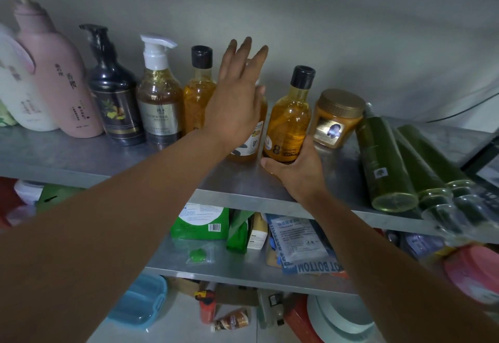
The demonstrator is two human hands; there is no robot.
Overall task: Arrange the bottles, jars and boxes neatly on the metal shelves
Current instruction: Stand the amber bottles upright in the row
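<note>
Right hand (294,172) grips an amber bottle (290,121) labelled "8 MINUTE"; left hand (235,105), grip wide, holds nothing.

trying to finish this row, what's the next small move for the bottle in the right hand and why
Probably slide the amber bottle back, level with the row. The right hand grips its base, and it stands forward of the gold-lidded jar.
</note>
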